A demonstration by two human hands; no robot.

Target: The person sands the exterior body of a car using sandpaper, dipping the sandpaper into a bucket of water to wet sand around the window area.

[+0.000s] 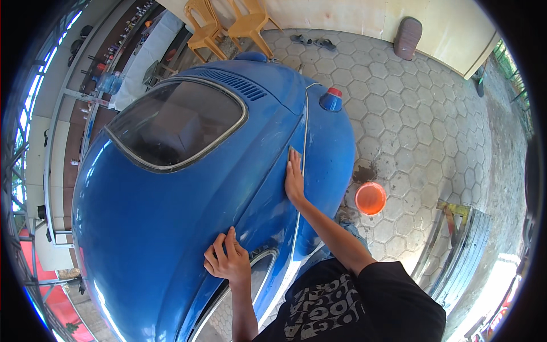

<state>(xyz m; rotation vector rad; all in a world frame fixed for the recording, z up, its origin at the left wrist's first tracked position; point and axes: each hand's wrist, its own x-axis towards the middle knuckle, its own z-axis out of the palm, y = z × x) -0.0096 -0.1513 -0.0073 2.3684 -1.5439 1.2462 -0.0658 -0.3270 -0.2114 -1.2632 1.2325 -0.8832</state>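
A blue rounded car (188,216) fills the middle of the view. My right hand (293,179) lies along its rear side panel, beside the pale trim strip (303,154) of the fender. Under those fingertips is a small greyish-brown piece of sandpaper (294,150), pressed against the paint and mostly covered. My left hand (228,257) rests on the roof edge above the side window (259,273), its fingers apart and slightly bent, holding nothing. The dark rear window (176,122) is to the left of my right hand.
An orange bucket (370,199) stands on the hexagonal paving (399,148) right of the fender, beside a wet patch. A red tail light (333,98) sticks up from the fender. Yellow plastic chairs (249,25) and sandals (313,41) are by the wall. A bench-like frame (461,251) lies lower right.
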